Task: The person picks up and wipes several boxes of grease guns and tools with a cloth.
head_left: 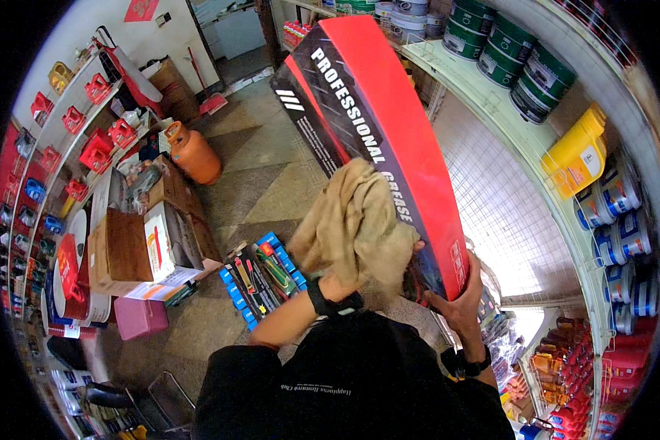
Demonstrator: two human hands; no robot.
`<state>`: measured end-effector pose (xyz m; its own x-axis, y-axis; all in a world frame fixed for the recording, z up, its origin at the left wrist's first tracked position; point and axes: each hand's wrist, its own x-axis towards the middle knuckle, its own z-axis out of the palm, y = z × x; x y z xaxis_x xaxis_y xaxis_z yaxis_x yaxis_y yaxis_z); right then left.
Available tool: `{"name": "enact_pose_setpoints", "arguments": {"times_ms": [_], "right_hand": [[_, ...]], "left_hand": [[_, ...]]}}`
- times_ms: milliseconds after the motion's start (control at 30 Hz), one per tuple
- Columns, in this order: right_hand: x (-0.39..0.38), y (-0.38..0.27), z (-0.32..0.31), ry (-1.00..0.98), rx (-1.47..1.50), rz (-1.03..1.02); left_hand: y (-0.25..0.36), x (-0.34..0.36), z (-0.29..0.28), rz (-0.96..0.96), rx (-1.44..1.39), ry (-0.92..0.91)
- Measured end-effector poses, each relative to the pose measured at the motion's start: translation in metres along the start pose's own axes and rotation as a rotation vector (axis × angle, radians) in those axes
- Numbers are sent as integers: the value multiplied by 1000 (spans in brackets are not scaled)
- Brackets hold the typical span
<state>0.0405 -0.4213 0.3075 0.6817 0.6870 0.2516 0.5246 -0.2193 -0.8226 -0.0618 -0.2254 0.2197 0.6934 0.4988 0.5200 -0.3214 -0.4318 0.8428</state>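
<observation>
A long red and black box point(418, 110) with white lettering stands tilted in front of me. My right hand point(462, 297) is closed around its lower right end. A crumpled beige cloth point(352, 220) lies against the box's dark face. My left hand point(334, 287) is at the cloth's lower part, its fingers hidden in the folds, so I cannot tell how they are shaped. Below and left of the cloth, packaged items in a blue-edged display box point(262, 275) sit low near the floor.
Shelving with green buckets point(506, 51) and a yellow jug point(576, 150) runs along the right. An orange gas cylinder point(194, 154) stands back left beside stacked cardboard boxes point(117, 257). Racks of red jugs point(73, 121) line the left. A pink container point(139, 315) is on the floor.
</observation>
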Motion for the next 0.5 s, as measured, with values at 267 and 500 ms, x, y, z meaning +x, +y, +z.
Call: {"name": "enact_pose_setpoints", "arguments": {"times_ms": [267, 500], "right_hand": [[-7, 9, 8, -39, 12, 24], [9, 17, 26, 37, -59, 30]], "left_hand": [[90, 143, -96, 336, 803, 350], [20, 60, -20, 486, 630, -136]]}}
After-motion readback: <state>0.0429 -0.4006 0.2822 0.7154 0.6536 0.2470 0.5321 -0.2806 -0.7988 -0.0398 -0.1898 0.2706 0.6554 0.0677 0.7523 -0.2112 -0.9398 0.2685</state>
